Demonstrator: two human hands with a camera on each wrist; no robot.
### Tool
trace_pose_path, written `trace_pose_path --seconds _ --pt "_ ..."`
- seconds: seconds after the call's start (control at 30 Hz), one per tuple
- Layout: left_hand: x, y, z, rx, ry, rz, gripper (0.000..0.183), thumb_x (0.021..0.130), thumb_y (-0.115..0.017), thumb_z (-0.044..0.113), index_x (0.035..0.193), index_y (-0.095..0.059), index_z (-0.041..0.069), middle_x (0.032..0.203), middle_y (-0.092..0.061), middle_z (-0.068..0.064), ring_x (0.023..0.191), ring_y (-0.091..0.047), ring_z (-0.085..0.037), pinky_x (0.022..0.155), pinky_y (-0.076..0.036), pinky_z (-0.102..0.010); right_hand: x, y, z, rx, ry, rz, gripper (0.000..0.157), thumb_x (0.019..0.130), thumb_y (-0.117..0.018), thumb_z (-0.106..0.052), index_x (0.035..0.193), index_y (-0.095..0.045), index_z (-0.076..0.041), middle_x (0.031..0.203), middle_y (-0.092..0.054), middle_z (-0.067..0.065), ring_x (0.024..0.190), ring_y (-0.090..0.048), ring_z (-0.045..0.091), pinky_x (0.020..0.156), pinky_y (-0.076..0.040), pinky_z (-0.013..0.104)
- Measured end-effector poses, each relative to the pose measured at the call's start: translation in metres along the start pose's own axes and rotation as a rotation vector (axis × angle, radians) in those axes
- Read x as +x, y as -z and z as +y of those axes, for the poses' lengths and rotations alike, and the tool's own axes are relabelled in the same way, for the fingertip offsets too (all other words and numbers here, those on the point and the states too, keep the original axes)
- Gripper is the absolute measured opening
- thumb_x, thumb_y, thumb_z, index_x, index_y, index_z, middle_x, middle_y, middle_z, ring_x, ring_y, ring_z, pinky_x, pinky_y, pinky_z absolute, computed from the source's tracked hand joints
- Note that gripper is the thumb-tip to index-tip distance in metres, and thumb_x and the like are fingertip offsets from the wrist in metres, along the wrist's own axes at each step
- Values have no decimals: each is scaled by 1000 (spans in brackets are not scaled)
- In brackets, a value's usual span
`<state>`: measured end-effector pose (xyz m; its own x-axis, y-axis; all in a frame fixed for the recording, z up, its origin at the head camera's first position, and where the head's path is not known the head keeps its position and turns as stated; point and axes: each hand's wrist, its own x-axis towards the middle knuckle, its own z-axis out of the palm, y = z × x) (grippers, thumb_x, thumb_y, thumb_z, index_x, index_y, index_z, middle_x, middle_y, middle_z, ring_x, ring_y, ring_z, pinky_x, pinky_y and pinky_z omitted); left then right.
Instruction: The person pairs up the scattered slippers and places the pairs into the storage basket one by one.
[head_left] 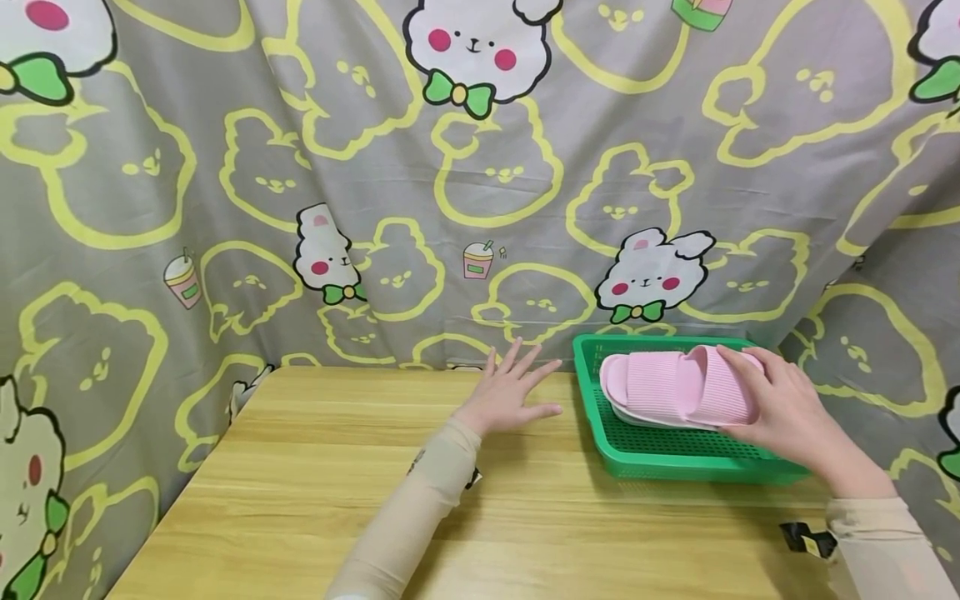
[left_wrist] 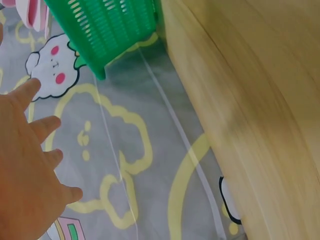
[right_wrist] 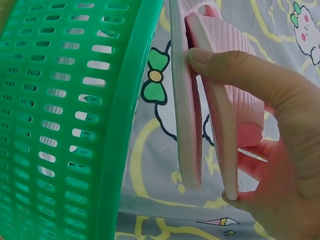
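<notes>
The left hand (head_left: 506,396) lies with its fingers spread wide and straight, holding nothing, resting on or just above the wooden surface (head_left: 300,483) near the far edge, with the green basket (head_left: 660,454) just beside it at 3 o'clock. The pair of pink slippers (head_left: 671,387), stacked one against the other, sits over the basket's interior, toes pointing to 9 o'clock. The right hand (head_left: 783,412) grips the heel end of the pair from 3 o'clock, thumb (right_wrist: 225,65) pressed on the strap side and fingers curled under the soles; the cartoon-print cloth (head_left: 480,167) hangs behind at 12 o'clock.
</notes>
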<state>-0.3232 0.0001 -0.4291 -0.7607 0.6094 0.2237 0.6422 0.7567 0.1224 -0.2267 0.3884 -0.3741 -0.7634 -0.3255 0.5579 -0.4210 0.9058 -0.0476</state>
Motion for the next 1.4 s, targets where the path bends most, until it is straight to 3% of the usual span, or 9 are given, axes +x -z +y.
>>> trace_pose_path --seconds 0.3,0.5,0.8,1.07,1.4 --pt "8 -9 13 -14 -19 -53 76 88 -37 77 153 -12 47 166 -2 7 152 16 -23 119 -1 -65 -2 1 6 -13 1 -12 121 41 -97 -16 146 -38 -12 127 -43 30 106 -41 45 84 -33 62" --pt "13 -12 21 -24 -24 -74 75 87 -36 79 152 -13 49 166 -1 9 153 10 -26 119 1 -64 -3 1 7 -16 7 -17 123 40 -99 -18 146 -37 -13 127 -42 30 107 -40 46 85 -33 65" --pt "19 -13 31 -20 -34 -84 76 88 -35 78 153 -10 48 165 1 10 153 12 -24 118 -3 -66 -7 -2 13 -16 -2 -29 124 40 -98 -16 147 -36 -14 126 -43 29 106 -41 45 84 -33 64" --pt "23 -15 36 -42 -37 -97 76 87 -37 78 152 -13 48 166 -6 6 154 7 -26 118 -3 -66 -10 -8 15 -16 -2 -42 123 40 -98 -16 147 -37 -14 124 -44 27 103 -41 42 82 -33 59" --pt "28 -16 41 -65 -32 -145 75 87 -36 79 151 -11 51 166 -6 5 154 6 -26 118 -1 -66 -13 -15 16 6 -35 -81 121 41 -98 -17 147 -38 -16 126 -44 29 105 -42 45 84 -34 64"
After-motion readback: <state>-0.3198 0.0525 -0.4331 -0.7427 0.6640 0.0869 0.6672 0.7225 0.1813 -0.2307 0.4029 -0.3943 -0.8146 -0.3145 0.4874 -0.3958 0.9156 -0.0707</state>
